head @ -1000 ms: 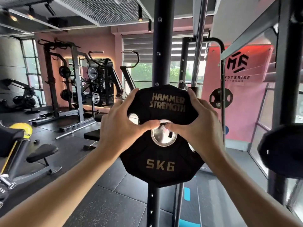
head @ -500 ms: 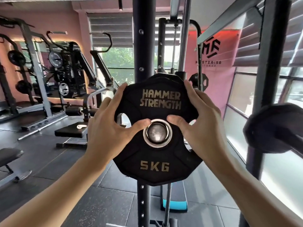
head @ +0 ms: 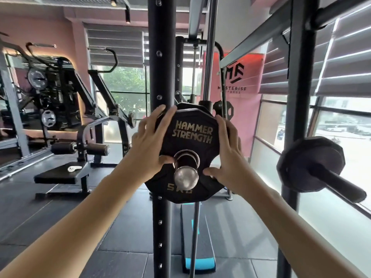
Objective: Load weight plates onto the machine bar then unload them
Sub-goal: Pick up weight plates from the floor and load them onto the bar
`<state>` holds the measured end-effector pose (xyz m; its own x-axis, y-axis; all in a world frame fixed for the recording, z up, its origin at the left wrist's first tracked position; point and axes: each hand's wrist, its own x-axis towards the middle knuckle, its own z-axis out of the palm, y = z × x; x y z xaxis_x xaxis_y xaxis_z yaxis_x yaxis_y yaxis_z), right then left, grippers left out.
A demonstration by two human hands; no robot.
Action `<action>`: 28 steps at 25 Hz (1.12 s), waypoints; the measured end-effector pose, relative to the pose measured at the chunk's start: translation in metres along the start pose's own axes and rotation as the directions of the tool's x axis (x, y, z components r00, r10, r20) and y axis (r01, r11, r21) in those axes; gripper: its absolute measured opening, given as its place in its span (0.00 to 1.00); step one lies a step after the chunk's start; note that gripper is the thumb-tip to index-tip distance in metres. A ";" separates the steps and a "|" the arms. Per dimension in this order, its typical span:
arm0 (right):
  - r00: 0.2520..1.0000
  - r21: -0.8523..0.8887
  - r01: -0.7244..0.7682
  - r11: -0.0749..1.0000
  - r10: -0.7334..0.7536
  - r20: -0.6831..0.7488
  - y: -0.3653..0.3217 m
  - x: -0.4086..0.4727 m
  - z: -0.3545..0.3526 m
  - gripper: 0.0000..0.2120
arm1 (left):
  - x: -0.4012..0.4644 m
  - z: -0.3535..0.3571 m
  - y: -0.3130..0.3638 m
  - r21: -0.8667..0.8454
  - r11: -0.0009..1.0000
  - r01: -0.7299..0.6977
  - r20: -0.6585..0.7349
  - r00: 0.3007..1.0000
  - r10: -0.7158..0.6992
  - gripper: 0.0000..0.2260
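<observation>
A black 5 kg weight plate (head: 192,135) marked "HAMMER STRENGTH" sits on the machine bar, whose chrome end (head: 185,177) pokes out through the plate's centre hole toward me. My left hand (head: 149,145) holds the plate's left edge, fingers spread over the rim and thumb near the hole. My right hand (head: 225,153) holds the right edge, thumb low on the plate's face. Behind the plate rises a black upright post (head: 160,67).
Another black plate (head: 310,163) sits on a dark storage peg (head: 341,183) at the right, on a grey rack post (head: 301,77). A padded bench machine (head: 66,173) stands left. A step platform (head: 197,255) lies on the floor below. Windows run along the right.
The plate has slid farther back along the bar, so the chrome end now sticks out through the hole. Both hands shifted outward on the rim. The camera view moved closer and to the right.
</observation>
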<state>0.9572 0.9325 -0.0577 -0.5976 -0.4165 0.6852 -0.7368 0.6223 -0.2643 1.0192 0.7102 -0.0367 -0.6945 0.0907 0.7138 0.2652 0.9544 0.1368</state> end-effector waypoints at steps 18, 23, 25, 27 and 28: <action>0.998 -0.139 -0.070 0.988 0.070 -0.003 0.039 0.083 0.047 0.67 | 0.065 0.074 -0.040 0.038 0.993 0.109 -0.049 0.993 -0.107 0.62; 0.995 -0.110 -0.094 0.989 0.098 0.026 0.045 0.078 0.047 0.67 | 0.070 0.072 -0.035 0.074 0.993 0.089 -0.021 0.996 -0.087 0.60; 0.990 -0.074 -0.115 0.991 0.120 0.072 0.043 0.078 0.040 0.65 | 0.070 0.064 -0.032 0.053 0.993 0.107 0.010 0.994 -0.108 0.55; 0.990 -0.019 -0.119 0.993 0.120 0.074 0.039 0.073 0.028 0.59 | 0.071 0.052 -0.027 0.041 0.992 0.121 0.034 0.992 -0.123 0.46; 0.992 0.007 -0.115 0.993 0.115 0.046 0.036 0.069 0.020 0.55 | 0.071 0.046 -0.022 0.051 0.991 0.121 0.030 0.992 -0.123 0.43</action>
<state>0.8834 0.9129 -0.0339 -0.6923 -0.3724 0.6180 -0.6650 0.6618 -0.3462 0.9332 0.7090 -0.0201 -0.7415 -0.0184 0.6706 0.1450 0.9716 0.1870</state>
